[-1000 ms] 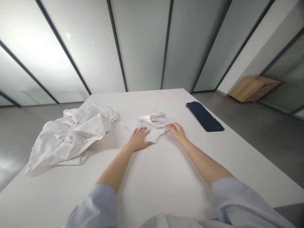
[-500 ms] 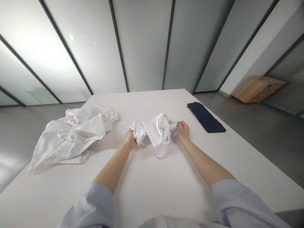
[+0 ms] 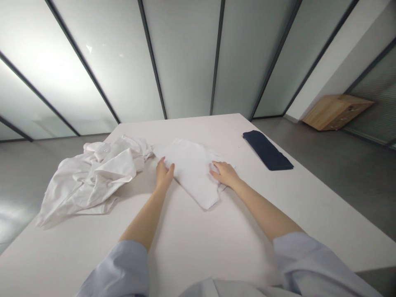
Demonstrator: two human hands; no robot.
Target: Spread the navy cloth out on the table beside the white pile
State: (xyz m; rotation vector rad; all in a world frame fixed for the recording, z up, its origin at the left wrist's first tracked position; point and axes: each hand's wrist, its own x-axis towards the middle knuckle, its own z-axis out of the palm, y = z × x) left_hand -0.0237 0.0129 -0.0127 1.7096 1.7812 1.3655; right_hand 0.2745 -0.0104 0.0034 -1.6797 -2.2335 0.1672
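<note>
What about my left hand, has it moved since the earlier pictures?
Yes. The left hand has moved left, closer to the crumpled white cloth, which lies where it did on the table.

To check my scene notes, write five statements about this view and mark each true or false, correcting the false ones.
1. The folded navy cloth lies right of the spread white cloth. True.
2. The left hand rests on the crumpled white fabric. False: it is at the spread white cloth's left side.
3. The crumpled white fabric lies left of both hands. True.
4. The wooden cabinet stands on the table. False: it stands on the floor.
5. The right hand is at the spread white cloth. True.
</note>
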